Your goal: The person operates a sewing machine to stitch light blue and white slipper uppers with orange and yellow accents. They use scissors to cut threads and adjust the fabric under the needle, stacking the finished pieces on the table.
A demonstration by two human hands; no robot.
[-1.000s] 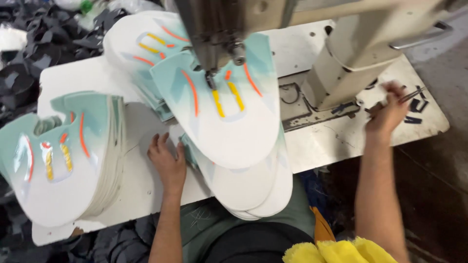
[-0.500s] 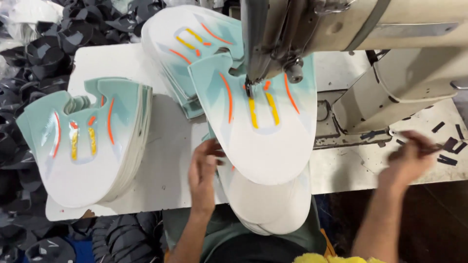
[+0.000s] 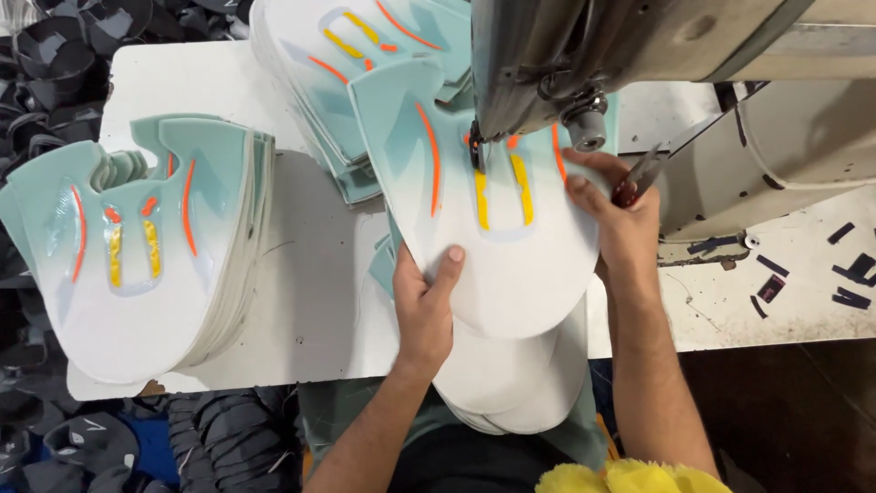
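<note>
1. Stack of shoe-upper panels (image 3: 137,256), mint and white with orange and yellow stripes, lies on the counter (image 3: 310,274) well left of both hands.
2. Left hand (image 3: 424,306) now lies flat, fingers spread, pinning the top shoe-upper panel (image 3: 493,246).
3. Sewing machine head (image 3: 547,73) stands over that panel, between the hands.
4. Right hand (image 3: 620,215), back from the counter's far right, presses the panel's edge, gripping small thread snips (image 3: 643,173).

Three stacks of shoe uppers (image 3: 137,246), one sewing machine (image 3: 639,55), one snips (image 3: 639,178)
</note>
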